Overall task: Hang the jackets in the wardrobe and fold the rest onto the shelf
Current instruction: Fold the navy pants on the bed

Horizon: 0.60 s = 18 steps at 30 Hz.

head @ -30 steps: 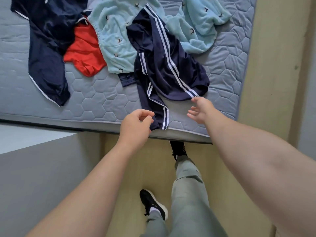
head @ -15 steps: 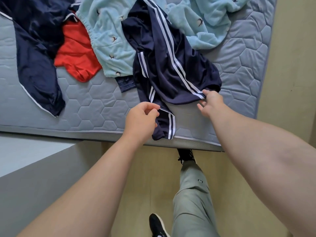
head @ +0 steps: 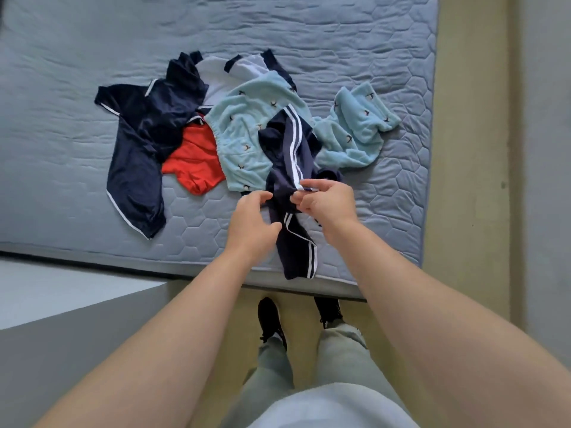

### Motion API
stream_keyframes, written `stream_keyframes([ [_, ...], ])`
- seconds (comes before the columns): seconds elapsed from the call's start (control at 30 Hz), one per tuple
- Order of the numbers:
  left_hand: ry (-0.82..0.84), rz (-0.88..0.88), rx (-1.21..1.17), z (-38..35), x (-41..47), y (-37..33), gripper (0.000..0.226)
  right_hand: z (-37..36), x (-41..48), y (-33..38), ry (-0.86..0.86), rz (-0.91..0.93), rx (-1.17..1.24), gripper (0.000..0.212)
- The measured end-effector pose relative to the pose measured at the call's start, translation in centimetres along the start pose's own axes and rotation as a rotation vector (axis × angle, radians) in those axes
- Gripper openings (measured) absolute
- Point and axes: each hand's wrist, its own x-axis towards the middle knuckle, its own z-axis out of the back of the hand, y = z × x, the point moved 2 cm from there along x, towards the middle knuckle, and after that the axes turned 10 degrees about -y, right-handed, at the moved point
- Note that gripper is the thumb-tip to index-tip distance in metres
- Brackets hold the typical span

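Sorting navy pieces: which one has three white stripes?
The middle navy garment the right hand pinches, reaching the mattress edge; the leftmost navy garment shows only thin piping.

Both bare forearms reach toward 12 o'clock, the left from 7 o'clock, the right from 4 o'clock, wrists converging near the centre; the right hand [head: 327, 205] is knuckles-up, its fingers [head: 297, 199] and thumb pinching a fold of the navy striped garment [head: 290, 156]; the left hand [head: 253, 220], just beside it at 9 o'clock, curves its fingers against the same cloth, thumb touching it; whether it grips cannot be told.
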Motion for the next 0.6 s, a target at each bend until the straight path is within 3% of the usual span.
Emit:
stream_keyframes([
  [0.1, 0.009, -0.072, -0.015, 3.3, -0.9, -0.9, 0.07, -1.7, -5.7, 3.2, 0.009, 0.199, -0.136, 0.031],
  [0.23, -0.044, -0.155, -0.094, 6.9, -2.0, -1.4, 0.063, -3.7, -11.5, 6.8, -0.007, 0.461, -0.262, 0.025],
  [0.37, -0.108, -0.251, -0.21, 10.1, -2.2, -1.7, 0.057, -5.0, -15.9, 9.5, -0.008, 0.501, -0.276, 0.018],
  [0.4, -0.092, -0.29, -0.244, 10.9, -1.9, -2.0, 0.054, -5.5, -16.9, 9.9, 0.007, 0.512, -0.3, 0.016],
  [0.5, 0.061, -0.335, -0.264, 12.9, -1.1, -2.7, 0.016, -6.3, -19.3, 10.7, 0.006, 0.535, -0.364, 0.016],
  [0.6, 0.111, -0.323, -0.27, 14.3, -0.2, -2.9, 0.016, -5.6, -20.8, 10.9, -0.033, 0.537, -0.247, 0.02],
])
